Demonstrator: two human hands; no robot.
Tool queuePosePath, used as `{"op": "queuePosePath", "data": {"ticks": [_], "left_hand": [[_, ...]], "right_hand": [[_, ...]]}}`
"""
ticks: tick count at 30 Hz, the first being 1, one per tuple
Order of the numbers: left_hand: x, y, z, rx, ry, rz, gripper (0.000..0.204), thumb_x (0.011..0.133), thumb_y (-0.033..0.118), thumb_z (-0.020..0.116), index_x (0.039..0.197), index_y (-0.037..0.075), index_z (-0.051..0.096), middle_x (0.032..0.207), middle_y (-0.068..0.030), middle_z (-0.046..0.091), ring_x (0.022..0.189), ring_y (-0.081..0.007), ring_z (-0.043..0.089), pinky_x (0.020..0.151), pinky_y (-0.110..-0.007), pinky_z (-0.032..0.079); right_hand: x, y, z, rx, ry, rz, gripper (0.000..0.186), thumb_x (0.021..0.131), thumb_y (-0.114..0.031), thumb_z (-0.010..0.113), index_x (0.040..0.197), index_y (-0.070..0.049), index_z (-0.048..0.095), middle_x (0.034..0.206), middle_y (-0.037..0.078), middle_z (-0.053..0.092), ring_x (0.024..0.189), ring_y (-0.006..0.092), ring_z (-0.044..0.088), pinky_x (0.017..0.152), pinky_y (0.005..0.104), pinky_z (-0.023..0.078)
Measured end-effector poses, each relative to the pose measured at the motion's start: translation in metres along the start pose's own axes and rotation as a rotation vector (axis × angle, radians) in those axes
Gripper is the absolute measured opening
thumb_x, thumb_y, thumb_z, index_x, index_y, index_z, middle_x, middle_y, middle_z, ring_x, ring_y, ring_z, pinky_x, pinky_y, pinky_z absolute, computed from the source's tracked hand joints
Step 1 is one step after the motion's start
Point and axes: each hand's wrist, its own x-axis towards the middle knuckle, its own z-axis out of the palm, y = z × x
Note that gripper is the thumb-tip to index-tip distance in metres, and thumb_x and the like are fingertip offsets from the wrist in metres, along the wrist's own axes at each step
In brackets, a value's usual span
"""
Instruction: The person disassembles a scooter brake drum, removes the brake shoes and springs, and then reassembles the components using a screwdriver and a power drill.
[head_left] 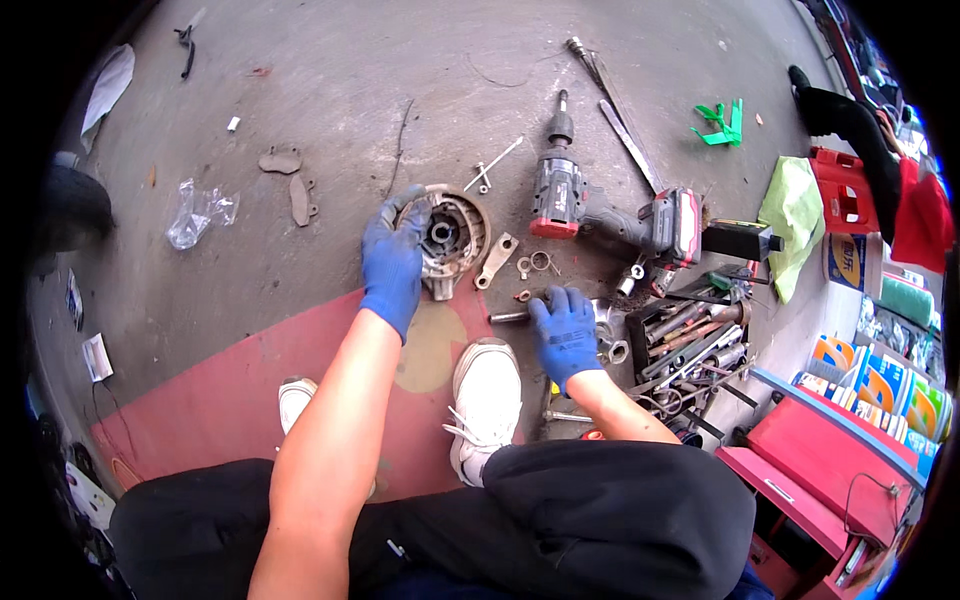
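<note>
In a blue glove, my left hand is closed on the left rim of a round, dirty metal brake backing plate with a hub bore at its middle. The part rests at the ground. My right hand, also blue-gloved, is palm down among small parts, its fingers slightly apart. A short metal rod ends beside its thumb, and a shiny metal piece lies to its right. Between the hands are a lever arm and a small ring. What lies beneath the right palm is hidden.
Farther off lies a cordless impact wrench. A tray of tools stands at right, near a red cabinet. Brake pads and a plastic bag lie at left. Another person's dark-clad leg shows at far right.
</note>
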Motion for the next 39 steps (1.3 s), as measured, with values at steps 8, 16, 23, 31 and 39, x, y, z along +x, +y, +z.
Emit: {"op": "queuePosePath", "data": {"ticks": [8,16,23,31,39], "left_hand": [[0.012,0.006,-0.006,0.128,0.054,0.105,0.029,0.097,0.016,0.064,0.122,0.003,0.063,0.108,-0.0060,0.066,0.097,-0.0127,0.059,0.087,-0.027,0.049],[0.009,-0.001,-0.012,0.285,0.042,0.192,0.028,0.097,0.018,0.063,0.120,0.002,0.065,0.110,-0.0075,0.066,0.100,-0.0137,0.058,0.091,-0.028,0.047],[0.025,-0.013,-0.013,0.290,0.028,0.238,0.028,0.098,0.018,0.062,0.120,0.001,0.065,0.106,-0.0076,0.067,0.095,-0.0131,0.059,0.087,-0.028,0.049],[0.017,-0.003,0.000,0.201,0.028,0.132,0.027,0.098,0.014,0.060,0.121,0.000,0.064,0.107,-0.0070,0.068,0.096,-0.0127,0.060,0.088,-0.027,0.049],[0.013,0.006,-0.003,0.288,0.003,0.138,0.031,0.095,0.008,0.062,0.125,0.000,0.060,0.111,-0.0086,0.066,0.100,-0.0139,0.060,0.090,-0.027,0.048]], "right_hand": [[0.051,-0.065,-0.087,0.965,0.304,0.088,0.023,0.099,-0.010,0.050,0.120,-0.003,0.052,0.080,0.003,0.054,0.068,0.0082,0.051,0.063,0.0262,0.045],[0.057,-0.073,-0.055,0.913,0.312,0.144,0.024,0.096,-0.017,0.059,0.116,-0.006,0.054,0.079,0.019,0.062,0.069,0.0415,0.061,0.061,0.0419,0.049],[0.049,-0.055,-0.005,0.598,-0.024,0.261,0.024,0.098,-0.029,0.055,0.098,-0.005,0.055,0.071,0.022,0.064,0.065,0.0434,0.063,0.058,0.0514,0.050],[0.046,-0.058,-0.001,0.460,-0.137,0.137,0.016,0.093,-0.019,0.062,0.093,-0.005,0.055,0.071,0.017,0.061,0.066,0.0405,0.062,0.058,0.0464,0.049],[0.041,-0.055,-0.031,0.779,0.245,0.152,0.018,0.098,-0.015,0.056,0.109,-0.002,0.051,0.073,0.018,0.062,0.064,0.0341,0.065,0.056,0.0410,0.050]]}}
